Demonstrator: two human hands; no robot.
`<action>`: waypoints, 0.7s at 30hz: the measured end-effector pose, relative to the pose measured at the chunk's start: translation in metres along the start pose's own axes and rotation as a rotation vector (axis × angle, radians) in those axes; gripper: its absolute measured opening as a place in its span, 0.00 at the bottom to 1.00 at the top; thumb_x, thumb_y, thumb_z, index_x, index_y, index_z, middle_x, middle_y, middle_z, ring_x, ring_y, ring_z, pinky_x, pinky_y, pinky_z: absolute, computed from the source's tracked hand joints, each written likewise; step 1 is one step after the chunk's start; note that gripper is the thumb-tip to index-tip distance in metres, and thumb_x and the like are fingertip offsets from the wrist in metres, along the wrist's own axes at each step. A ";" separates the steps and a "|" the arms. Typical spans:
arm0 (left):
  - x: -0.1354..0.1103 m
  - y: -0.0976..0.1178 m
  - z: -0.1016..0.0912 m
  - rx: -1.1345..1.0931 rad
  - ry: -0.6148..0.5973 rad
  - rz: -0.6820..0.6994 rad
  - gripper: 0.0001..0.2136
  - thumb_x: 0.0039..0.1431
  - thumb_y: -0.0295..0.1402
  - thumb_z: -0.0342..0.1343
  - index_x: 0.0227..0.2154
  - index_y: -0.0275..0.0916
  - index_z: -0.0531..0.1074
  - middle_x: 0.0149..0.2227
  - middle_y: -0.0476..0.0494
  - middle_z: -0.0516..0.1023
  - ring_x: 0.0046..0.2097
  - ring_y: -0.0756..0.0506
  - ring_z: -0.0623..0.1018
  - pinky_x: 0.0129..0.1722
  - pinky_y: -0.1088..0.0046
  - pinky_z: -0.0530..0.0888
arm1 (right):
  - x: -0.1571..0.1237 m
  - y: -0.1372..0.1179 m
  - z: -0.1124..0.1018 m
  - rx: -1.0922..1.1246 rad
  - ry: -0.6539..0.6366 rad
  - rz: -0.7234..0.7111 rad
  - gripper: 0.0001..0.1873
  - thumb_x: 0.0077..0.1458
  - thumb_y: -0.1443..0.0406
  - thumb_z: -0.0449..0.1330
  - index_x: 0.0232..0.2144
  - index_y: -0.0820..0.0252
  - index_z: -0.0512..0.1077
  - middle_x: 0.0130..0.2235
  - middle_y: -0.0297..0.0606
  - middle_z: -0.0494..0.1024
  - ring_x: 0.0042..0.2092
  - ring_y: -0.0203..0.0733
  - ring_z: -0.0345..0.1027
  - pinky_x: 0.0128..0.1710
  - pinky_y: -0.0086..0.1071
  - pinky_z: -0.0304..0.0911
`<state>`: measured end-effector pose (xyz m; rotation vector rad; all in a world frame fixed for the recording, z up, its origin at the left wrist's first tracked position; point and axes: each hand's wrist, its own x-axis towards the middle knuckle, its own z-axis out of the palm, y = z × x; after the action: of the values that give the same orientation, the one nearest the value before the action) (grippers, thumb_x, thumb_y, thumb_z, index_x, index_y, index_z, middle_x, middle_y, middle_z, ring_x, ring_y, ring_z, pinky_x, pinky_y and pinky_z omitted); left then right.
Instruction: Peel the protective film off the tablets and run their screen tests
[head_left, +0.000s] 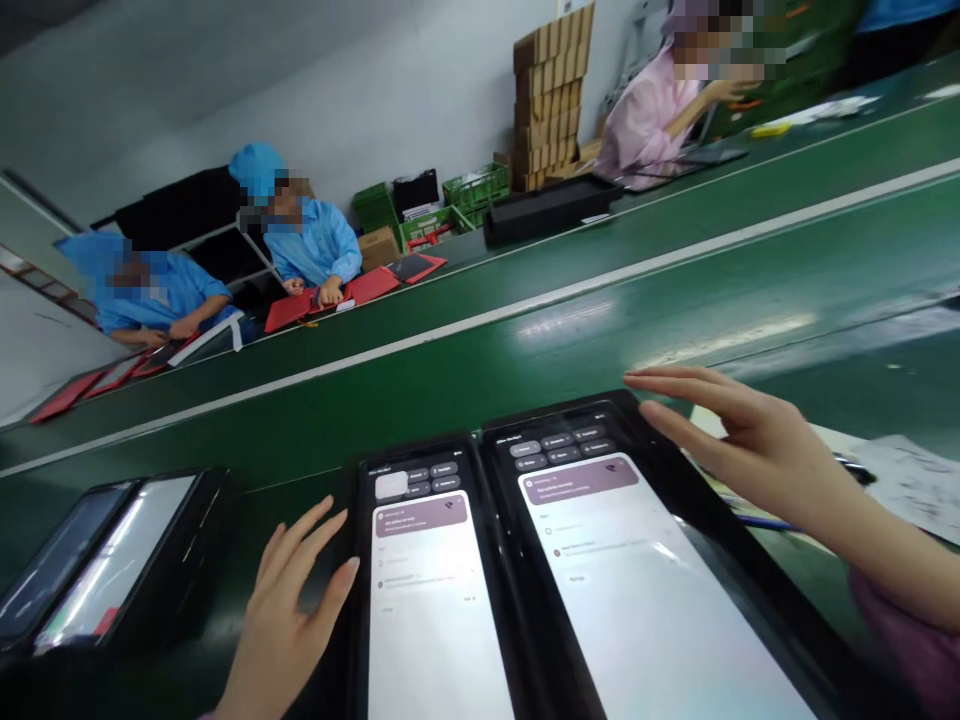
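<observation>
Head view: left hand (289, 610) and right hand (750, 450), both spread and empty, flank two lit tablets (435, 600); light edge contact, no pressing, seems best.

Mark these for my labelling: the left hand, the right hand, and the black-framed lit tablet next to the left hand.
left hand (289, 610): head view, back of hand.
right hand (750, 445): head view, back of hand.
black-framed lit tablet (435, 620): head view, white screen middle.
</observation>
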<state>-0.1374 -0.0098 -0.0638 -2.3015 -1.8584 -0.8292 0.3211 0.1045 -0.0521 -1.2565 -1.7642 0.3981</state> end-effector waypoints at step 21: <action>0.068 0.069 0.041 -0.043 -0.303 0.278 0.26 0.70 0.54 0.56 0.63 0.47 0.72 0.67 0.33 0.72 0.68 0.30 0.71 0.70 0.24 0.47 | -0.019 0.038 0.027 0.447 -0.089 0.379 0.35 0.56 0.55 0.68 0.65 0.45 0.67 0.71 0.38 0.66 0.73 0.56 0.55 0.74 0.53 0.53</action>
<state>-0.0509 0.0477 -0.0491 -2.7570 -1.5680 -0.5134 0.3228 0.1101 -0.1020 -1.2496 -1.3950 1.0193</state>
